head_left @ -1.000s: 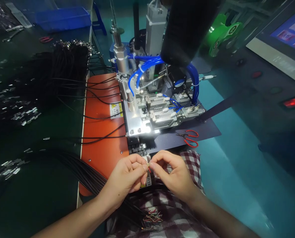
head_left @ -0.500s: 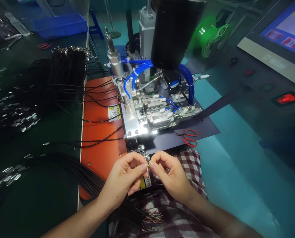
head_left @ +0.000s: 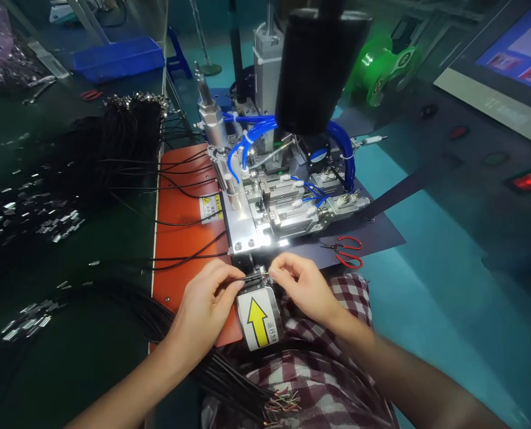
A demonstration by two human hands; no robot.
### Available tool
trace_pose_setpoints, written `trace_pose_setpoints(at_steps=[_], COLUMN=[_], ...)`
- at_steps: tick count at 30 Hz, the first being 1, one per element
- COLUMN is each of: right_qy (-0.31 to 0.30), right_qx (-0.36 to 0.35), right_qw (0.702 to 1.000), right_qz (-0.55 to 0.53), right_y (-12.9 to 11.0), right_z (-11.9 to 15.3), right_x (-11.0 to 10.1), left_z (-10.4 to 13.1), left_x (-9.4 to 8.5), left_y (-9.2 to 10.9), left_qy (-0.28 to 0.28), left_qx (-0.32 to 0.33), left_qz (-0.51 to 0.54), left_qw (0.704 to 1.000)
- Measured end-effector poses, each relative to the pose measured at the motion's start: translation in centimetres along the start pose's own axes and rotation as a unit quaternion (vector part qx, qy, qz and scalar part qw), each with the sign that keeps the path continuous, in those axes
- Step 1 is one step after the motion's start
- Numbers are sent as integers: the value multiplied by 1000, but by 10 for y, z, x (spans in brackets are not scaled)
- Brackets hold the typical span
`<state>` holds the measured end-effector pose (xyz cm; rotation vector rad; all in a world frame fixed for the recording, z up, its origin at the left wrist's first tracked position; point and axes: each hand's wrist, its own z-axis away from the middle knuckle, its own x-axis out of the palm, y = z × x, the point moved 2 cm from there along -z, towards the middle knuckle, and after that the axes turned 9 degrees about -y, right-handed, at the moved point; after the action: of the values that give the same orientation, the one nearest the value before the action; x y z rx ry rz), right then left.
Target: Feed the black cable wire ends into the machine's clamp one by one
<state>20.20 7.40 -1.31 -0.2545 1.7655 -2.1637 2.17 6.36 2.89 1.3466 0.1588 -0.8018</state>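
Crossing lower mid-frame, a black cable (head_left: 251, 278) is pinched by the left hand (head_left: 208, 301), its wires (head_left: 266, 274) by the right hand (head_left: 302, 287).

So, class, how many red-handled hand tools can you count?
2: snips on the grey plate beyond the right hand, and a blurred tool near the blue bin. Others may be hidden.

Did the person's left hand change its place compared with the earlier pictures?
Yes. Against the silver machine plate, the left hand has moved forward, nearer to it, and to the left.
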Motion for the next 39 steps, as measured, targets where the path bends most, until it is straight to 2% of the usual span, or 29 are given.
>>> trace_pose_setpoints(at_steps=[2,6,11,15,23,39], right_qy=[-2,-1,-19,-25,-31,-46], right_qx=[16,43,61,65,62,53], right_qw=[1000,998,996,996,996,995], right_qz=[-18,-40,-59,-61,-49,-70], right_y=[5,10,9,10,13,16], right_z=[-7,-11,-12,-13,-13,-16], right_x=[3,6,3,2,0,-1], left_z=[-3,-8,-7,-6,-10,-13], left_x=[-2,1,2,2,3,2], left_y=[-4,-13,-20,-21,-22,-21], left_qy=[30,29,-3,-29,-45,-50], left_qx=[37,84,163,211,217,198], left_qz=[-93,-133,-135,-202,-309,-357], left_qw=[995,987,977,956,925,912])
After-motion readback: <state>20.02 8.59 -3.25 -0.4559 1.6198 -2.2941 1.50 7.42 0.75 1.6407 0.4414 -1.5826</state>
